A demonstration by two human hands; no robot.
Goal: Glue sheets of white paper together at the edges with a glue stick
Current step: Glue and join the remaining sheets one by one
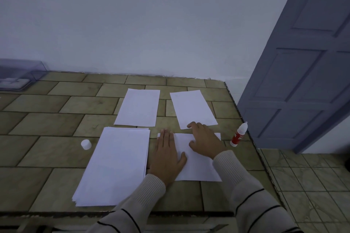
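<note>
A white sheet (198, 166) lies in front of me on the tiled counter (47, 125). My left hand (166, 157) lies flat on its left part, fingers straight. My right hand (205, 140) rests on its far edge, and the fingertips reach the near edge of the far right sheet (193, 108). Another single sheet (139, 107) lies at the far middle. To the left sits a stack of white paper (115, 164). The glue bottle (239, 134), white with a red label, stands uncapped at the right. Its white cap (86, 144) is left of the stack.
A clear plastic box (19, 73) sits at the far left by the white wall. The counter's right edge (251, 138) drops to a tiled floor. A blue-grey door (306, 62) stands open at the right.
</note>
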